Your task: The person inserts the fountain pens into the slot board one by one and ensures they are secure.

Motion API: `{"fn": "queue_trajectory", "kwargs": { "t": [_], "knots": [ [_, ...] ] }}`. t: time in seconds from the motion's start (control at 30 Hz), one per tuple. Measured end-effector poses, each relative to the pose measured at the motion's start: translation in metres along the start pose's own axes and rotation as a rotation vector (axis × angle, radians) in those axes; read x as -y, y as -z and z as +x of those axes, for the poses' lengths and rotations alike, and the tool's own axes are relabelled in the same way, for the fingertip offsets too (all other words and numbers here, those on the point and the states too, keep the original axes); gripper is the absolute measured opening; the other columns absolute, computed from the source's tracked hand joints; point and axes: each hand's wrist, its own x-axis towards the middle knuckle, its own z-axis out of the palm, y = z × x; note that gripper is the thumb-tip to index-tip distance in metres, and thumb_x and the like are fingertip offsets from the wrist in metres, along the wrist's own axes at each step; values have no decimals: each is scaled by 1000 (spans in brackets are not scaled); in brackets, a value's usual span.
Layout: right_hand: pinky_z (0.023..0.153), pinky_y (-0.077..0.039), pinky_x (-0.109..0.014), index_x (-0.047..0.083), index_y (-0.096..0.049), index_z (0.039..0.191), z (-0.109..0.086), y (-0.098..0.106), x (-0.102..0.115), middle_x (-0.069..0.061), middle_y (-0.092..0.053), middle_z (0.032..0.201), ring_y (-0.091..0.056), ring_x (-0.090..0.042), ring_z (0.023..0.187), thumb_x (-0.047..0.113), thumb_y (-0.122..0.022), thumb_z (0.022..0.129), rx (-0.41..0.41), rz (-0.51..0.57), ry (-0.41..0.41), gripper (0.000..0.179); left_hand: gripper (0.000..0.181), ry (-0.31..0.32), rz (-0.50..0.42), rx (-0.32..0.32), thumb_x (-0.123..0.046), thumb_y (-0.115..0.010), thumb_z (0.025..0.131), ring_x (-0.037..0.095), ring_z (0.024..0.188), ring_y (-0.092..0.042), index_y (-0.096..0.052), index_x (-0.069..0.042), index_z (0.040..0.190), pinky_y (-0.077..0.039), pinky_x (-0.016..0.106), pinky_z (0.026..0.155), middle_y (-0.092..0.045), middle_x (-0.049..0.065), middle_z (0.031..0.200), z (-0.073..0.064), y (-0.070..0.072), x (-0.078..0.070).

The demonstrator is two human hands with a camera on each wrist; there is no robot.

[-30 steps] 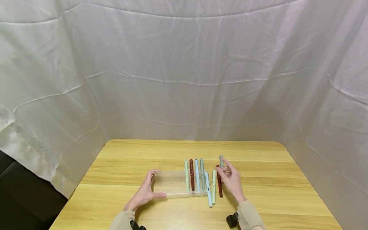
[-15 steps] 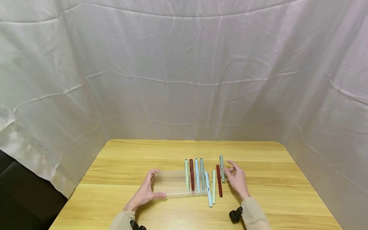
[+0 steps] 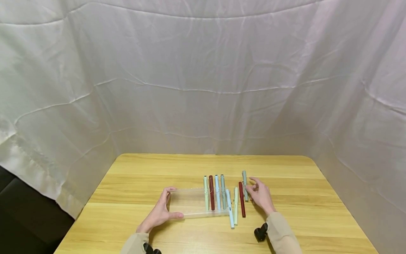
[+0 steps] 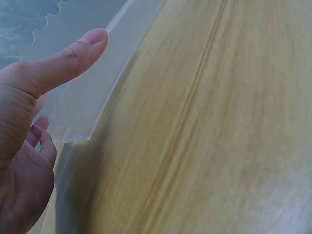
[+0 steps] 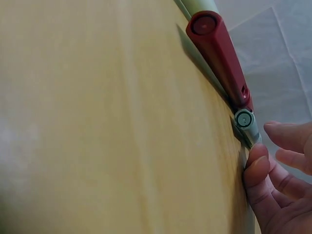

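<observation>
My left hand [image 3: 160,210] grips the left end of a clear plastic tray [image 3: 187,203], thumb along its front wall and fingers at the back; the left wrist view shows the tray's wavy edge [image 4: 36,31]. Across the tray's right part lie a light green pen [image 3: 206,194], a dark red pen [image 3: 211,193], a light blue pen [image 3: 217,193] and a grey-green pen [image 3: 223,192]. To the right, my right hand [image 3: 260,195] pinches another grey-green pen [image 5: 245,119] between thumb and a finger, index finger raised. A second dark red pen [image 5: 219,56] lies close beside it.
Between the tray and the second dark red pen lie another light blue pen [image 3: 230,210], overlapping the tray's right end, and another light green pen [image 3: 235,206]. They rest on a wooden table [image 3: 285,169]. A pale curtain [image 3: 203,106] surrounds its back and sides.
My right hand has left the second dark red pen and shifted right, then its fingertips have closed in on the grey-green pen's right side. The left hand and tray stay put.
</observation>
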Motion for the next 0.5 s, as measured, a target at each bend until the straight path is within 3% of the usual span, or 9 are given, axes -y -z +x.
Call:
{"fn": "queue_trajectory", "kwargs": {
  "t": [0.5],
  "knots": [
    [43,-53,-26,0,-44,147,4,0,-1,-11,-68,88,-58,-14,56,14,-65,98,40,-21,1,55,96,-10,-8,8,-17,-92,66,47,148,-25,-33,3,140,-10,54,124,-35,26,150,0,0,-1]
  ]
}}
